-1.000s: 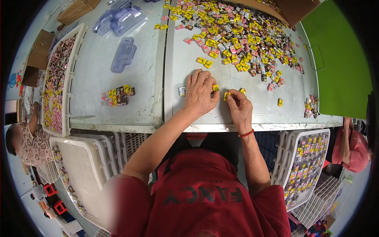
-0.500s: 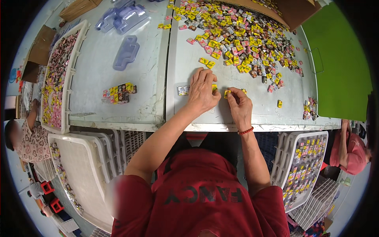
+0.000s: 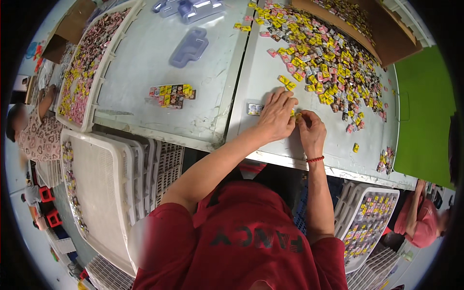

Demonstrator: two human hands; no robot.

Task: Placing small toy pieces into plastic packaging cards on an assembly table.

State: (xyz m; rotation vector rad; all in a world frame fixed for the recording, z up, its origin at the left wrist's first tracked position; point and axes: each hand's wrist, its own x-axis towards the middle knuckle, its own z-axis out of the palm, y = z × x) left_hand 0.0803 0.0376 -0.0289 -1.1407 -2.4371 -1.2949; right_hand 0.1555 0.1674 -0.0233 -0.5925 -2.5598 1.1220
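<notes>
small boxes [image 3: 255,109]: left hand [image 3: 277,118] covered some, grip unclear; right hand [image 3: 312,133] pinched a yellow box [image 3: 298,116]; uneven pushing, we judged, could skew them.

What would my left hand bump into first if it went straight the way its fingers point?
Most likely the two yellow packs just past your left hand, with the pile beyond. The hand's height above the table is unclear, so it might pass over them.

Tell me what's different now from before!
The right hand moved left, bringing its yellow block close to the left hand. More of the white row shows beside that hand. The view tilted too. The big pile and blue tray stayed put.
</notes>
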